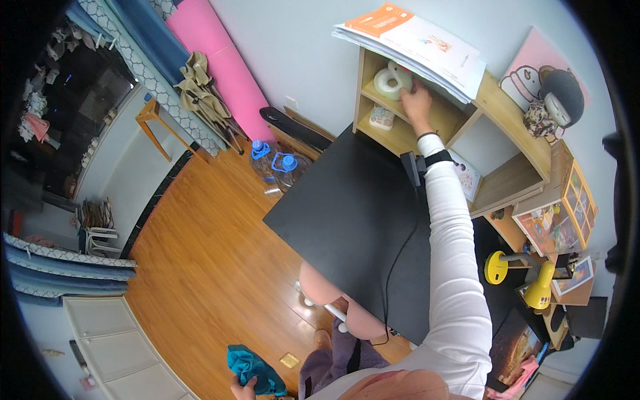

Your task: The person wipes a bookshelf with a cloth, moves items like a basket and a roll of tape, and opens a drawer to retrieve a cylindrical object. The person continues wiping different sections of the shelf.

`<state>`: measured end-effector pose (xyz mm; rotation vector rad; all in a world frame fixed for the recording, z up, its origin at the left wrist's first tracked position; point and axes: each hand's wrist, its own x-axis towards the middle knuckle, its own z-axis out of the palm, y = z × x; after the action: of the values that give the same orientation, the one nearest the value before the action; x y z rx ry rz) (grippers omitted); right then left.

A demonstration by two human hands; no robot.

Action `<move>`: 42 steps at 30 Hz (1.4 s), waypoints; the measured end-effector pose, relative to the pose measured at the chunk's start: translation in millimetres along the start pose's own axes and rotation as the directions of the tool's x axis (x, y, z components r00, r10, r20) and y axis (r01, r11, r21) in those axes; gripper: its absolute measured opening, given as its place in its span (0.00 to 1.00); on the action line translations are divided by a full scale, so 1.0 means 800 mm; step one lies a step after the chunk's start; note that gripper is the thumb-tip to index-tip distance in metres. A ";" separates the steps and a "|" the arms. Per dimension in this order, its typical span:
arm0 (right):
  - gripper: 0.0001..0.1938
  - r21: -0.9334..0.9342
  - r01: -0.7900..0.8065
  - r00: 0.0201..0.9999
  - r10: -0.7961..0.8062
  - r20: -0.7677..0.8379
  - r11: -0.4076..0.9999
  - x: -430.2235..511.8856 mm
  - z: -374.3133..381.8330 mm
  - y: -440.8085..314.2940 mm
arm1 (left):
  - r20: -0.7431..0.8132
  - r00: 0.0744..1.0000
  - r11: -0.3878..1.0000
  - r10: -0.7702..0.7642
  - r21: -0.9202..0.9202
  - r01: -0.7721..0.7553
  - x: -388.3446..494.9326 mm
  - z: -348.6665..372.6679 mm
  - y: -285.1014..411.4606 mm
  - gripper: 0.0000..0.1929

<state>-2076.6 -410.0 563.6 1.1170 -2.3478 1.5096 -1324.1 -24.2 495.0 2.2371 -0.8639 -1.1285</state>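
My right hand (pixel 417 103) reaches into the upper left compartment of a wooden desktop shelf (pixel 515 131). Its fingers grip the right side of a pale, rounded ornament (pixel 388 84) with a hole in its middle. In the compartment below sits a small white patterned box (pixel 381 117). At the bottom of the view my left hand (pixel 244 389) holds a bunched teal cloth (pixel 254 371) above the floor. Around my right wrist runs a black strap with a small device (pixel 413 169), and a black cable trails from it across the black desk (pixel 345 220).
A stack of papers and booklets (pixel 425 47) overhangs the shelf's top. To the right are a miniature house (pixel 560 220) and a yellow desk lamp (pixel 540 287). Two water jugs (pixel 287 167) stand beyond the desk's corner. A pink chair (pixel 320 287) is partly under the desk.
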 end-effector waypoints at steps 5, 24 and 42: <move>0.15 0.147 0.144 0.948 -0.094 -0.303 0.979 -0.063 -0.013 -0.015 | 0.033 0.999 1.000 -0.010 0.017 0.010 0.010 0.013 0.011 0.22; 0.18 -0.229 -0.055 0.967 0.109 0.231 0.972 -0.086 0.147 0.127 | -0.018 1.000 0.993 0.002 0.120 0.000 -0.015 0.005 0.021 0.24; 0.21 0.609 -0.060 -0.100 -0.612 0.785 0.791 -0.687 0.097 -0.195 | -0.631 0.747 0.972 -0.207 -0.219 0.085 -0.228 -0.108 -0.151 0.29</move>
<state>-1561.9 -228.9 377.4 3.6903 -1.6025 1.0571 -1297.7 201.7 557.4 2.3240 -0.2796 -0.3773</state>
